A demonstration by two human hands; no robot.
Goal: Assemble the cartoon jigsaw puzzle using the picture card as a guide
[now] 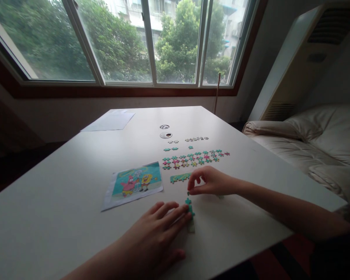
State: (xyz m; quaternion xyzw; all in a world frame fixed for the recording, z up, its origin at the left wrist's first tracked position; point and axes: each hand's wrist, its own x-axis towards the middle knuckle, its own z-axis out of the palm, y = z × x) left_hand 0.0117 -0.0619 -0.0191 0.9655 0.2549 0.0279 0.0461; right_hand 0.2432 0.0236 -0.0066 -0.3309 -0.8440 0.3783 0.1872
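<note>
A narrow upright strip of joined green puzzle pieces (191, 212) lies near me on the white table. My left hand (163, 229) rests flat with its fingers spread, the fingertips touching this strip. Just past the strip's far end, my right hand (208, 181) pinches a small green puzzle piece (188, 193) between thumb and forefinger. Behind that hand sits a joined green-and-yellow row of puzzle pieces (179, 177), its right part hidden by the fingers. Left of it, a printed sheet with a cartoon picture (137, 181) lies on the table.
Several rows of loose colourful puzzle pieces (194, 158) are laid out beyond my hands. Farther back are two round discs (166, 135). White paper sheets (109, 121) lie at the far left of the table (61, 186). A cream sofa (306, 132) stands to the right.
</note>
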